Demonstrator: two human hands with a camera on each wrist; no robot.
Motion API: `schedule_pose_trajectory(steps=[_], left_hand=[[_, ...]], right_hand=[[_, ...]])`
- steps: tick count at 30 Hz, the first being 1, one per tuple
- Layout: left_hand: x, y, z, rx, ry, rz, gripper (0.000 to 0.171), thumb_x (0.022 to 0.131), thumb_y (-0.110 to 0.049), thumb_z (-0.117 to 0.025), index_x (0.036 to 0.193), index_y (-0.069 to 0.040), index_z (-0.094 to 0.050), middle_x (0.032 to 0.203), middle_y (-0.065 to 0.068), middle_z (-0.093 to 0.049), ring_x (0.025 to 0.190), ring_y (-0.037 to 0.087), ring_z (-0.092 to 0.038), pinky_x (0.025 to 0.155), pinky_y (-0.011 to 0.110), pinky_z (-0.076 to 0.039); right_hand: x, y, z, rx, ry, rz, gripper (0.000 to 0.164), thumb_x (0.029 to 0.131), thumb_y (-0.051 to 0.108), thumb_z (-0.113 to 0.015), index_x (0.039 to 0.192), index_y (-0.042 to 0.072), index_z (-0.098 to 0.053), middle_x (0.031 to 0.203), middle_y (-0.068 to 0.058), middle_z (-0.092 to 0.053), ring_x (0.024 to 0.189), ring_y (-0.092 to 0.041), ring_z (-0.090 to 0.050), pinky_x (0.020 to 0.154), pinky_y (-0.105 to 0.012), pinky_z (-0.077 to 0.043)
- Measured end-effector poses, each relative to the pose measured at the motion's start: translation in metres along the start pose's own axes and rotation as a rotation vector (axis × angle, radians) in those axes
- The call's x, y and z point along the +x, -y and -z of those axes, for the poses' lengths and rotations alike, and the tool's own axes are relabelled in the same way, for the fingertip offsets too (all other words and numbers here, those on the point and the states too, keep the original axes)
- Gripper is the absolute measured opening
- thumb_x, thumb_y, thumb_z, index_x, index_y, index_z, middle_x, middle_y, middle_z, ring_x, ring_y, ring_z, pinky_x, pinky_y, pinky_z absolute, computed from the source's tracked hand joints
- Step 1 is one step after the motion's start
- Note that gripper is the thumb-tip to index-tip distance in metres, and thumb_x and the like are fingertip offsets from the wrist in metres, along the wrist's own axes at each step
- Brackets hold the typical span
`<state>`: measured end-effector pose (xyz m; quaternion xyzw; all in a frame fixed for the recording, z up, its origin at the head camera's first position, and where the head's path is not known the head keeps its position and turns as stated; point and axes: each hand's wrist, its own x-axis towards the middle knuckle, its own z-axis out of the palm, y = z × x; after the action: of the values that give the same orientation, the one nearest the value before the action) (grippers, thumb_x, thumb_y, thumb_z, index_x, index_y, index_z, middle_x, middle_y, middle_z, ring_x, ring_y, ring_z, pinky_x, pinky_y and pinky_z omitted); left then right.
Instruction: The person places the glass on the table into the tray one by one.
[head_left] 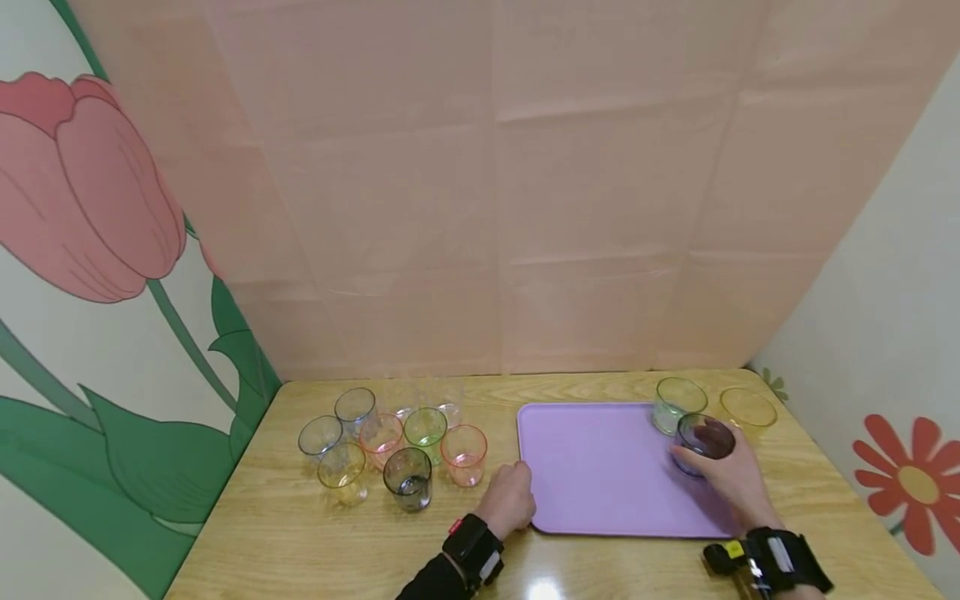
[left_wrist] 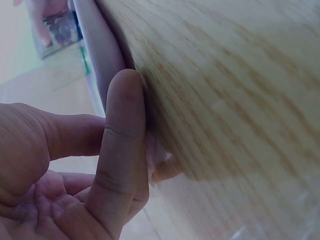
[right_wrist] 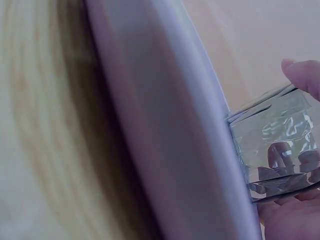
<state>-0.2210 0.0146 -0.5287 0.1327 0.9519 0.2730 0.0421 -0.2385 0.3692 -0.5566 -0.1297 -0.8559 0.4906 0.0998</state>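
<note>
My left hand [head_left: 507,500] is at the left side of the purple tray [head_left: 600,475]. In the left wrist view its thumb and fingers [left_wrist: 122,145] pinch the tray's rim. My right hand [head_left: 731,475] grips a dark-rimmed drinking glass [head_left: 692,458] round its sides, over the tray's right part. The right wrist view shows that glass [right_wrist: 275,145] beyond the tray rim [right_wrist: 200,100]; whether its base touches the tray I cannot tell. Just behind it stands a green-rimmed glass [head_left: 667,414], with a yellow-rimmed glass [head_left: 750,410] to its right, partly hidden by my hand.
Left of the tray, several clear glasses with coloured rims stand close together, among them a black-rimmed glass [head_left: 411,487] and a red-rimmed glass [head_left: 465,467]. A pinkish sheet [head_left: 495,208] hangs behind the wooden table [head_left: 277,533]; painted walls flank both sides.
</note>
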Motion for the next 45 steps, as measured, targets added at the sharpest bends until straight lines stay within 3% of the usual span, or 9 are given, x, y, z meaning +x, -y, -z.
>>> schedule_pose_trajectory(steps=[7,11,19,26,32,39,45], left_hand=[[-0.002,0.002,-0.001,0.025,-0.047,-0.053,0.009,0.076,0.004,-0.065,0.081,0.0,-0.06,0.069,0.016,-0.061,0.059,0.023,-0.057,0.05,0.03,-0.045],[-0.002,0.002,-0.002,0.022,-0.043,-0.046,0.009,0.076,0.004,-0.065,0.083,0.0,-0.06,0.07,0.016,-0.061,0.06,0.023,-0.057,0.051,0.03,-0.046],[-0.002,0.001,0.0,0.006,-0.038,-0.04,0.01,0.076,0.004,-0.065,0.084,0.001,-0.06,0.072,0.016,-0.061,0.06,0.022,-0.056,0.051,0.029,-0.046],[-0.002,0.001,0.0,-0.014,-0.009,-0.027,0.01,0.076,0.005,-0.064,0.085,0.001,-0.061,0.072,0.014,-0.06,0.061,0.021,-0.054,0.05,0.028,-0.044],[0.0,0.001,0.001,-0.02,0.0,-0.019,0.01,0.076,0.005,-0.064,0.085,0.001,-0.062,0.071,0.013,-0.059,0.059,0.021,-0.054,0.047,0.027,-0.042],[0.0,0.0,0.002,-0.022,0.005,-0.017,0.01,0.076,0.006,-0.064,0.085,0.002,-0.061,0.071,0.013,-0.059,0.058,0.022,-0.054,0.046,0.027,-0.042],[-0.001,0.0,0.002,-0.033,0.003,-0.023,0.01,0.076,0.006,-0.064,0.084,0.002,-0.061,0.071,0.013,-0.059,0.058,0.022,-0.054,0.046,0.026,-0.041]], right_hand=[[-0.001,0.0,0.0,0.001,0.023,-0.04,0.102,0.079,0.041,-0.081,0.153,0.004,-0.022,0.144,-0.02,-0.044,0.115,-0.011,-0.049,0.076,-0.004,-0.04],[-0.002,0.001,0.001,-0.001,0.035,-0.05,0.103,0.079,0.042,-0.08,0.153,0.005,-0.021,0.145,-0.02,-0.044,0.118,-0.017,-0.048,0.075,-0.004,-0.039],[-0.003,0.0,0.004,0.051,0.036,0.022,0.099,0.08,0.034,-0.081,0.153,0.007,-0.02,0.14,-0.017,-0.047,0.109,0.005,-0.049,0.08,-0.003,-0.04],[-0.007,-0.003,0.007,0.091,0.069,0.057,0.094,0.085,0.029,-0.078,0.155,0.018,-0.016,0.149,-0.021,-0.035,0.125,-0.004,-0.042,0.087,-0.003,-0.037],[-0.014,0.002,0.016,0.085,0.09,0.089,0.092,0.09,0.025,-0.072,0.158,0.014,-0.011,0.157,-0.027,-0.025,0.138,-0.011,-0.032,0.094,0.0,-0.031],[-0.014,0.006,0.024,0.146,0.033,0.054,0.087,0.093,0.029,-0.068,0.158,0.013,-0.012,0.163,-0.016,-0.018,0.148,-0.013,-0.02,0.108,-0.003,-0.019],[-0.015,0.007,0.03,0.271,0.011,0.06,0.078,0.094,0.021,-0.066,0.157,0.017,-0.02,0.164,-0.006,-0.02,0.147,-0.009,-0.024,0.102,-0.002,-0.029]])
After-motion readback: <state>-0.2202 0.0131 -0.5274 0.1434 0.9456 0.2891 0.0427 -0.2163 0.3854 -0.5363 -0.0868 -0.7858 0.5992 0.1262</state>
